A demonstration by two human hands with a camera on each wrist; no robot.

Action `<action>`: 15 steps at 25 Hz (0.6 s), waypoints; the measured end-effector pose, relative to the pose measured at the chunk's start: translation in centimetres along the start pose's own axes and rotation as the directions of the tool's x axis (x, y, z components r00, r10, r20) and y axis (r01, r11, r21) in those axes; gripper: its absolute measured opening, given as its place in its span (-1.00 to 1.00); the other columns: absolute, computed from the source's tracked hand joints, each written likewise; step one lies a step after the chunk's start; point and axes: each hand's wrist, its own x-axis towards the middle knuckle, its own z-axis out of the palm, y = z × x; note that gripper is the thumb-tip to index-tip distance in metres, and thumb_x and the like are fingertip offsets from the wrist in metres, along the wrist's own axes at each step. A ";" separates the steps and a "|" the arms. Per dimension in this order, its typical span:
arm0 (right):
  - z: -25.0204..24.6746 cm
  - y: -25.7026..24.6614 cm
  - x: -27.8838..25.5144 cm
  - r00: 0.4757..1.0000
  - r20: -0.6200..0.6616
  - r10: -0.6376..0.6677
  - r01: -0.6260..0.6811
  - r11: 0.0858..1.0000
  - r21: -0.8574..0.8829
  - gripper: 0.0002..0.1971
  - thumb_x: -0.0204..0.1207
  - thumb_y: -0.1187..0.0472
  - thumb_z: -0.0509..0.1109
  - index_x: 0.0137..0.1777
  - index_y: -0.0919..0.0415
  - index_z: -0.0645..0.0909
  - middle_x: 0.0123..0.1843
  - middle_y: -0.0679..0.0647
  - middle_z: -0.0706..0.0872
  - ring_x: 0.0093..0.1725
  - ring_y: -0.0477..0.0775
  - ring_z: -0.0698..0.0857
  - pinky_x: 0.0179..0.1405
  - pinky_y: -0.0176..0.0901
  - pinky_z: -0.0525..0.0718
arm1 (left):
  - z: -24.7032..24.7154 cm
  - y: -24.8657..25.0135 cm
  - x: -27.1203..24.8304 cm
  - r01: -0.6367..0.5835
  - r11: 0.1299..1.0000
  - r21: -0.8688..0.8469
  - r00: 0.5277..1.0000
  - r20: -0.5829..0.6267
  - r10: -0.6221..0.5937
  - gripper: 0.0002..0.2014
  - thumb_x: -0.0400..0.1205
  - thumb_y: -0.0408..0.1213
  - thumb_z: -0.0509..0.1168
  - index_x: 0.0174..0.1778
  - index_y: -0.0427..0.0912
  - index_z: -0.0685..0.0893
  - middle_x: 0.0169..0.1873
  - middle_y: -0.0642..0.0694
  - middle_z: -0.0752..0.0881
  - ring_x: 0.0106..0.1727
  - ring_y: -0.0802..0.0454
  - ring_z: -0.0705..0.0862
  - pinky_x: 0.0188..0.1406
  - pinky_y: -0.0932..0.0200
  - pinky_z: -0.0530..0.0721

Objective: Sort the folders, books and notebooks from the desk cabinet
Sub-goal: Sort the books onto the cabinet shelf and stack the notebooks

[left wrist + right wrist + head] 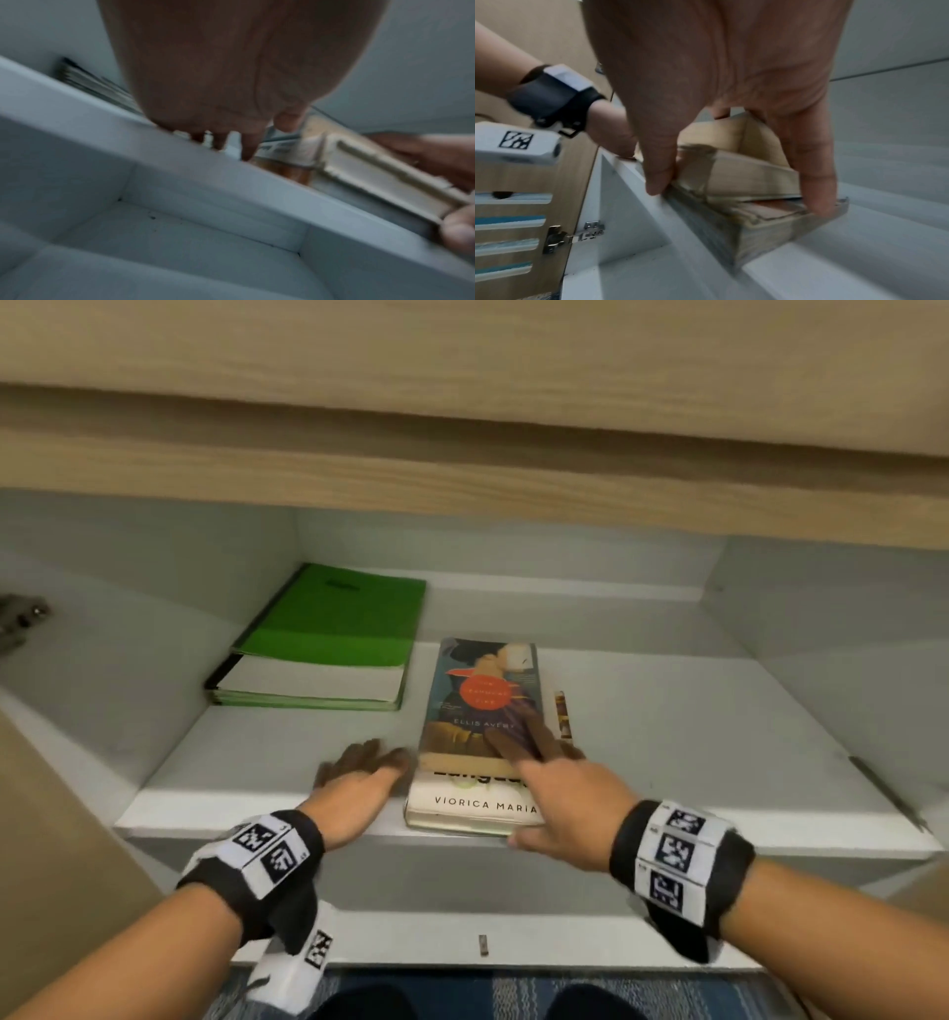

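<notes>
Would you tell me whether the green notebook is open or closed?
Closed: the green notebook lies flat, cover up, on the shelf.

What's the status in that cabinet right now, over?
Right hand grips stack of two paperback books at white shelf edge. Left hand open, flat beside stack. Green notebooks behind-left, untouched. Nothing blocking.
</notes>
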 end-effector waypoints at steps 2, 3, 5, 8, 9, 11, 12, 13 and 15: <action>0.2 1.5 2.0 1.000 0.002 -0.011 0.011 0.999 0.048 0.05 0.37 -0.17 0.51 0.62 -0.30 -0.25 0.73 0.08 -0.18 0.50 0.37 0.44 0.38 0.11 0.59 | 0.0 -1.8 1.0 -0.001 0.997 0.079 0.988 0.152 -0.011 -0.31 0.47 0.16 -0.12 0.62 0.34 0.08 0.70 0.08 -0.12 0.70 0.11 -0.20 0.63 -0.03 -0.31; 0.4 1.9 2.6 1.000 0.008 -0.017 0.016 0.998 0.063 0.10 0.36 -0.15 0.53 0.60 -0.32 -0.30 0.71 0.02 -0.32 0.56 0.39 0.35 0.43 0.15 0.55 | -0.1 -2.2 1.7 -0.005 0.993 0.121 0.978 0.206 -0.021 -0.22 0.37 0.08 -0.05 0.61 0.38 0.03 0.70 0.09 -0.17 0.70 0.10 -0.25 0.63 -0.08 -0.34; 0.7 2.4 3.7 0.999 0.019 -0.033 0.032 0.998 0.054 0.12 0.36 -0.11 0.54 0.61 -0.29 -0.32 0.70 0.02 -0.39 0.59 0.40 0.30 0.42 0.17 0.55 | 0.0 -2.5 2.2 -0.044 0.949 0.313 0.968 0.246 -0.037 -0.03 0.25 0.06 0.11 0.63 0.38 -0.12 0.68 0.05 -0.28 0.68 0.03 -0.33 0.62 -0.17 -0.33; -0.4 3.2 6.2 0.999 0.031 -0.027 0.025 0.997 0.068 0.14 0.36 -0.08 0.56 0.65 -0.24 -0.29 0.71 0.01 -0.38 0.58 0.36 0.34 0.43 0.11 0.54 | 1.0 -2.4 2.4 -0.132 0.811 0.569 0.976 0.220 0.004 0.15 0.27 0.47 0.20 0.64 0.21 -0.35 0.62 0.04 -0.47 0.63 -0.05 -0.49 0.59 -0.28 -0.38; -0.9 3.4 7.2 0.999 0.023 -0.026 0.024 0.997 0.072 0.15 0.35 -0.08 0.57 0.67 -0.22 -0.27 0.71 0.02 -0.37 0.56 0.34 0.38 0.45 0.06 0.52 | 1.3 -2.4 2.7 -0.139 0.778 0.612 0.980 0.198 0.019 0.24 0.24 0.58 0.15 0.64 0.11 -0.40 0.61 0.02 -0.50 0.61 -0.07 -0.52 0.58 -0.29 -0.39; -1.7 4.2 9.3 0.999 0.002 -0.034 0.034 0.998 0.049 0.15 0.33 -0.09 0.59 0.69 -0.16 -0.22 0.72 0.08 -0.33 0.53 0.30 0.44 0.42 -0.03 0.48 | 2.0 -2.4 3.4 -0.168 0.729 0.663 0.984 0.159 0.082 0.38 0.15 0.69 0.08 0.64 -0.09 -0.44 0.62 -0.07 -0.48 0.62 -0.09 -0.52 0.58 -0.31 -0.39; -1.9 4.7 10.4 0.999 -0.006 -0.041 0.041 0.998 0.036 0.16 0.31 -0.09 0.59 0.70 -0.13 -0.20 0.72 0.08 -0.31 0.52 0.28 0.45 0.41 -0.04 0.48 | 2.3 -2.5 3.6 -0.189 0.718 0.670 0.982 0.141 0.126 0.43 0.13 0.71 0.07 0.63 -0.16 -0.44 0.63 -0.11 -0.46 0.63 -0.09 -0.50 0.59 -0.31 -0.37; -2.2 5.2 11.6 0.999 -0.015 -0.047 0.048 0.998 0.028 0.17 0.30 -0.09 0.60 0.70 -0.12 -0.19 0.73 0.06 -0.30 0.52 0.27 0.45 0.41 -0.04 0.48 | 2.4 -2.5 3.8 -0.208 0.711 0.672 0.978 0.122 0.171 0.45 0.11 0.72 0.06 0.64 -0.19 -0.43 0.64 -0.15 -0.42 0.64 -0.08 -0.47 0.61 -0.30 -0.34; -2.3 6.1 13.9 0.999 -0.026 -0.046 0.046 0.999 0.022 0.18 0.28 -0.11 0.60 0.69 -0.13 -0.20 0.73 0.01 -0.27 0.53 0.26 0.43 0.42 -0.03 0.48 | 2.7 -2.7 3.8 -0.226 0.707 0.671 0.969 0.082 0.232 0.44 0.10 0.73 0.03 0.65 -0.17 -0.39 0.65 -0.17 -0.39 0.65 -0.04 -0.45 0.63 -0.26 -0.31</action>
